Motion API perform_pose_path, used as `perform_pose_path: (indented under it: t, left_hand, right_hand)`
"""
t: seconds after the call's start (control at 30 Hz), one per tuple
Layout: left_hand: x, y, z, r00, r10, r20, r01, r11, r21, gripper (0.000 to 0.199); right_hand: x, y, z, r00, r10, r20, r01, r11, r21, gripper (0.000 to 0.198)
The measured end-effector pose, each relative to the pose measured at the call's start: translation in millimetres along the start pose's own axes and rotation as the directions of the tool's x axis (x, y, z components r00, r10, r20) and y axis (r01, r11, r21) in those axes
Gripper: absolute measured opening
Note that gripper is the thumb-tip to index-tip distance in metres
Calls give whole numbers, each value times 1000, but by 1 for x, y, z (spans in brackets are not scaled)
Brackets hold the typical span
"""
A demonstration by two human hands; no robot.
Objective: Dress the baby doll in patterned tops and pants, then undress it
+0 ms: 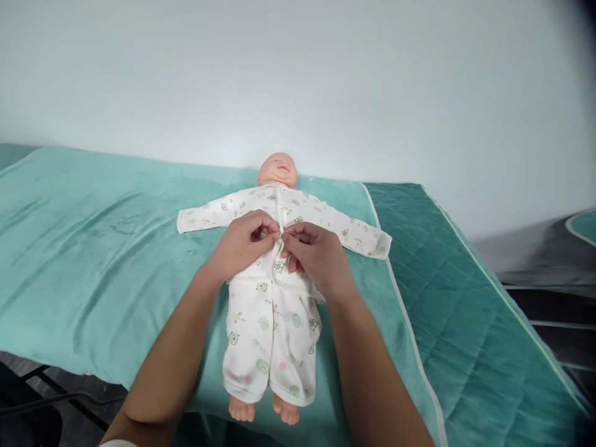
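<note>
A baby doll [278, 170] lies on its back, head toward the wall and bare feet toward me. It wears a white long-sleeved shirt [313, 210] with small animal prints, sleeves spread to both sides, and matching white pants [272, 338]. Over the doll's belly, my left hand [249, 242] pinches one edge of the shirt's front opening. My right hand [314, 248] pinches the other edge right beside it, and the fingertips of both hands nearly meet. Any fastener between the fingers is too small to make out.
Under the doll is a light green blanket [93, 248], laid over a darker quilted green cover [447, 298]. A pale wall [298, 74] rises directly behind the doll's head. Dark metal bars and a cable [69, 397] show at the lower left; a rack [549, 310] stands at the right.
</note>
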State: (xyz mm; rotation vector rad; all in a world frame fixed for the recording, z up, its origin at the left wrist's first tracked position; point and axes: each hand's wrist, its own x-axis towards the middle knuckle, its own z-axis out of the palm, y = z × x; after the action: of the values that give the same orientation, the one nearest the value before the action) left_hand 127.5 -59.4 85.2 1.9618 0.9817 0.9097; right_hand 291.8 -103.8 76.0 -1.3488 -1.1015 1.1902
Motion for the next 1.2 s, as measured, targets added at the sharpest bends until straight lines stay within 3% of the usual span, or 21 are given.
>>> perform_pose_path:
  t: [0.33,0.57,0.8,1.1,1.2]
  left_hand:
    - [1,-2,-1,1000,-5,1,5,999,-47,12]
    - [-1,-4,-2,997,-73,-1,73,997,-37,9]
    - [0,-8,-5,998,-57,18,59,980,-190,15]
    - [-2,-4,-4,997,-68,36,72,984,-161,17]
    - [-3,-6,-4,997,-58,42,66,971,-229,18]
  right_hand:
    - [0,1,3,999,-2,-35,0,999,-42,13]
    - [-2,1,6,998,-12,-63,10,999,-38,11]
    - [0,1,0,1000,-17,6,17,1000,15,19]
    - [0,1,-6,996,-37,85,33,999,41,20]
    - [0,2,-6,996,-52,67,47,996,80,19]
